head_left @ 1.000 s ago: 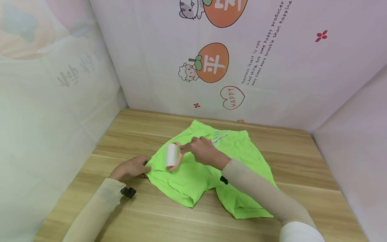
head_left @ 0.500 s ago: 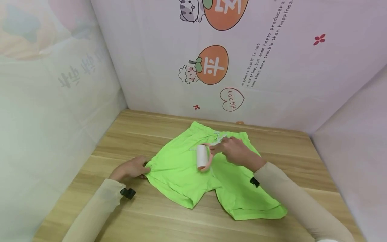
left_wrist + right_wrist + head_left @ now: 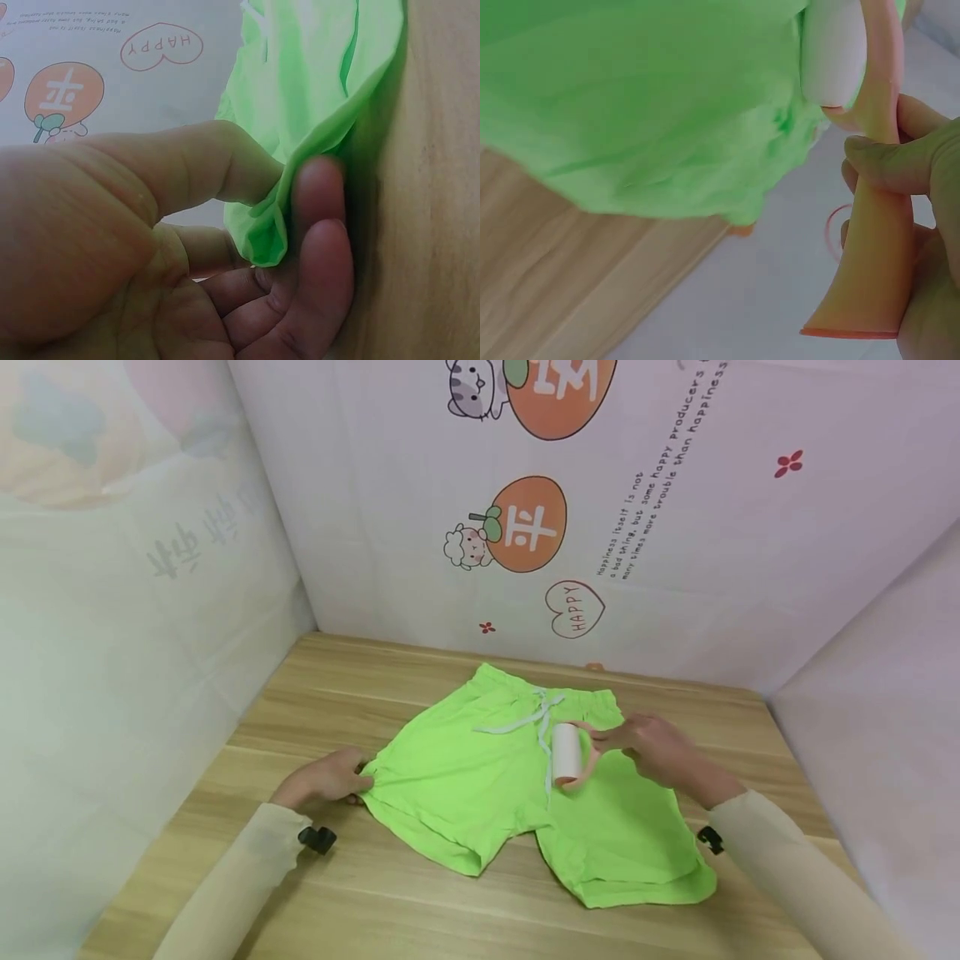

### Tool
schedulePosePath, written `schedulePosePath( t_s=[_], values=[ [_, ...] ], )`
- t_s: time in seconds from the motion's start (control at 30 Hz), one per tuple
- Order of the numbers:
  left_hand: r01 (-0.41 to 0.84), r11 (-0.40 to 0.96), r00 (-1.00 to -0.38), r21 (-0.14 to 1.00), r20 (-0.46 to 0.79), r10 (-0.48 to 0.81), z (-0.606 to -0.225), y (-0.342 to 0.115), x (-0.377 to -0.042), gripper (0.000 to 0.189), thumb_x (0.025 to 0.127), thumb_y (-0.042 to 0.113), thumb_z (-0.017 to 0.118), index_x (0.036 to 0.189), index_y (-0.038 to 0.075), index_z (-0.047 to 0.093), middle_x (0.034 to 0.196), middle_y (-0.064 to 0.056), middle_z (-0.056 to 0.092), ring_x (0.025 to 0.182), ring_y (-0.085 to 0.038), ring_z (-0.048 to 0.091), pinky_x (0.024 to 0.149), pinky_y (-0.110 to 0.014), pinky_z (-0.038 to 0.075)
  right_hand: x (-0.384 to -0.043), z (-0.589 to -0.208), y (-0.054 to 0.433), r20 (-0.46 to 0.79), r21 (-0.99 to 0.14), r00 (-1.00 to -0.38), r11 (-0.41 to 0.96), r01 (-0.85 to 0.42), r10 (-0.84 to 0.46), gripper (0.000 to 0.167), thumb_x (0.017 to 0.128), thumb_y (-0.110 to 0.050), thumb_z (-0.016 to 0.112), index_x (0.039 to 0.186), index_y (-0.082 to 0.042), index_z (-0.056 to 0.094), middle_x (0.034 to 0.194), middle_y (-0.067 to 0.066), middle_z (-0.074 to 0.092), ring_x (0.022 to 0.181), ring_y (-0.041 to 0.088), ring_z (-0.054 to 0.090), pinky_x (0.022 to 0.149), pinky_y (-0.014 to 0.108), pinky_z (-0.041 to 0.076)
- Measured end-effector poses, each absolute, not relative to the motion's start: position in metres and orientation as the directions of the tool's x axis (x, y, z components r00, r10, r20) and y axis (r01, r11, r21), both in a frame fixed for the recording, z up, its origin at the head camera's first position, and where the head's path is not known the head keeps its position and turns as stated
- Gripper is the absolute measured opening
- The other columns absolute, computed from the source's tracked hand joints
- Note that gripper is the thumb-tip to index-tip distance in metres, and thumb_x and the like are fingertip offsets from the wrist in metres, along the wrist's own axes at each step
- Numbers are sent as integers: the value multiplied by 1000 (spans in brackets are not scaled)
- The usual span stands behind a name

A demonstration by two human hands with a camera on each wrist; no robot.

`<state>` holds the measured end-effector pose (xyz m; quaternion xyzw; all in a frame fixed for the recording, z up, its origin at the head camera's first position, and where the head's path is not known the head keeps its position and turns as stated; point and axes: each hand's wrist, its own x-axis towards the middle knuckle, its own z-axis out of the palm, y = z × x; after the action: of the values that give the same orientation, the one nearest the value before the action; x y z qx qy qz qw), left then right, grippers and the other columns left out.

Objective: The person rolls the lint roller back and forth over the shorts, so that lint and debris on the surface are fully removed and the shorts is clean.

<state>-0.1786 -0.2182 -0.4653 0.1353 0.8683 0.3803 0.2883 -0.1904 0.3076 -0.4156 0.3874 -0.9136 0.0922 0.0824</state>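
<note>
Bright green shorts [image 3: 457, 760] lie spread on the wooden table, waistband toward the back wall, a white drawstring [image 3: 517, 723] loose at the front. My left hand [image 3: 330, 777] pinches the left side edge of the shorts; in the left wrist view, thumb and fingers [image 3: 319, 195] close on a fold of the fabric [image 3: 259, 240]. My right hand [image 3: 660, 752] grips the pink handle [image 3: 881, 255] of a lint roller [image 3: 567, 752]. Its white roll [image 3: 832, 52] is against the shorts, just right of the drawstring.
The wooden table [image 3: 360, 893] extends around the shorts. A printed white sheet [image 3: 390, 527] rises behind the table, with pale sheets on the left [image 3: 187, 652] and right [image 3: 885, 710]. Dark wrist cameras sit at both sleeves.
My right hand has moved the lint roller rightward across the shorts, from the left leg past the drawstring, which now shows fully. My left hand stays at the left edge.
</note>
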Motion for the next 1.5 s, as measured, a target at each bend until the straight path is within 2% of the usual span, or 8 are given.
schedulePosePath(
  t_s=[0.2, 0.43, 0.67, 0.8, 0.93, 1.2, 1.33, 1.5],
  values=[
    [41, 676, -787, 736, -393, 476, -469, -219, -180, 12, 98, 5, 54, 88, 10, 58, 70, 2, 56, 60, -11, 51, 59, -20, 44, -177, -416, 354, 252, -85, -713, 719, -689, -654, 63, 73, 27, 68, 116, -15, 82, 116, 0, 81, 76, 13, 63, 61, 22, 41],
    [75, 657, -774, 750, -372, 513, -472, -223, -183, 12, 97, 6, 53, 88, 11, 58, 71, 3, 57, 60, -8, 52, 59, -20, 46, -164, -411, 398, 281, -43, -724, 746, -665, -630, 62, 66, 27, 75, 109, -17, 84, 112, 3, 82, 70, 2, 49, 52, 19, 30],
    [52, 671, -773, 740, -396, 496, -473, -226, -183, 11, 97, 8, 52, 93, 10, 62, 72, 4, 59, 61, -8, 53, 59, -19, 46, -156, -399, 409, 244, 56, -741, 772, -633, -626, 64, 64, 26, 78, 108, -20, 84, 110, 1, 82, 75, 13, 66, 53, 23, 40],
    [43, 671, -778, 740, -397, 487, -469, -223, -181, 10, 97, 7, 53, 93, 7, 62, 72, 2, 60, 62, -10, 53, 60, -20, 46, -152, -394, 416, 202, 89, -782, 806, -585, -589, 64, 68, 25, 75, 109, -24, 85, 106, 0, 82, 71, 12, 60, 51, 20, 29],
    [46, 667, -789, 743, -382, 481, -467, -222, -179, 9, 98, 4, 55, 94, 5, 63, 73, -1, 59, 62, -13, 53, 60, -22, 46, -150, -392, 419, 210, 119, -768, 796, -594, -605, 61, 67, 22, 78, 109, -22, 84, 102, 0, 82, 72, 14, 62, 52, 26, 38],
    [29, 665, -784, 747, -396, 479, -471, -220, -180, 9, 97, 5, 54, 91, 6, 61, 72, 1, 58, 61, -12, 51, 59, -21, 44, -140, -385, 431, 177, 147, -803, 822, -550, -569, 65, 68, 25, 66, 107, -23, 85, 103, 0, 82, 72, 14, 61, 51, 26, 26],
    [47, 661, -769, 749, -395, 503, -470, -222, -181, 9, 97, 6, 53, 91, 7, 60, 73, 2, 58, 61, -10, 51, 60, -21, 46, -136, -385, 440, 201, 175, -775, 801, -573, -599, 63, 63, 24, 71, 102, -23, 86, 99, -1, 82, 68, 10, 56, 51, 23, 27],
    [23, 664, -778, 747, -404, 481, -469, -220, -182, 9, 97, 4, 54, 89, 6, 60, 75, 0, 58, 63, -12, 53, 62, -22, 47, -131, -381, 438, 153, 245, -746, 756, -607, -648, 63, 55, 25, 72, 97, -20, 86, 102, -1, 83, 75, 17, 64, 60, 38, 51]
  ],
)
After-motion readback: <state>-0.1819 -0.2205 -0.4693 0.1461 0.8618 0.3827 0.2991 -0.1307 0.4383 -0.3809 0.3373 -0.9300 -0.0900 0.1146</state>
